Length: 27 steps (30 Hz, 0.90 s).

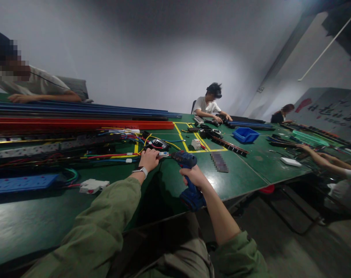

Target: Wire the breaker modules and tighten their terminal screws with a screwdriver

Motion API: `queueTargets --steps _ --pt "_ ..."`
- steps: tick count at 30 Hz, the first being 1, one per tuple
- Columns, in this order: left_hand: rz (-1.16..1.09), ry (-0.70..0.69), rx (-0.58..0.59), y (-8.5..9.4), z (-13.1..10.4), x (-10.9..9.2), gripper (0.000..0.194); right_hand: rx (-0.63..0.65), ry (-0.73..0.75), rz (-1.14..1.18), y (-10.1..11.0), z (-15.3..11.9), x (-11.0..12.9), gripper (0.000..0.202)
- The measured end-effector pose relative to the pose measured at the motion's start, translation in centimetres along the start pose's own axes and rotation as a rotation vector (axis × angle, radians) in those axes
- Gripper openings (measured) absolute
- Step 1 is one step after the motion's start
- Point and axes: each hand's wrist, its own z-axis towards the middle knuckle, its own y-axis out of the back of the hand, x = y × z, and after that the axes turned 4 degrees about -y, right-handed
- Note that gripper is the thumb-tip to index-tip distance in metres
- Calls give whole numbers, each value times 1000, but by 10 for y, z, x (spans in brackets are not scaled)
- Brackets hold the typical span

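Observation:
My right hand [192, 177] is wrapped round the handle of a blue cordless drill [184, 158], whose nose points left. Just left of its tip, my left hand [150, 159] is closed on a small white and blue part [163, 154]. A watch is on my left wrist. Behind the left hand lies a black component [159, 144] with red, blue and yellow wires. A white block [94, 186] sits nearer the table's front edge, beside a blue power strip [24, 183].
Red [82, 124] and blue rails cross the green table [163, 193] at left. A phone [219, 162], a white breaker [195, 144] and a blue bin [245, 134] are right. Other people sit behind and at right.

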Motion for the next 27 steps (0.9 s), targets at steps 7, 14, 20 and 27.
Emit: queueTargets --steps 7,14,20,27 --pt "-8 6 29 0 1 1 28 -13 -27 -5 -1 -2 1 13" --pt "1 3 38 0 3 2 28 -5 -22 5 0 -1 1 12" --pt "11 -17 33 -1 3 3 28 46 18 92 0 -2 5 25" --pt "-12 -8 17 -1 3 2 27 2 -43 17 0 -3 4 7"
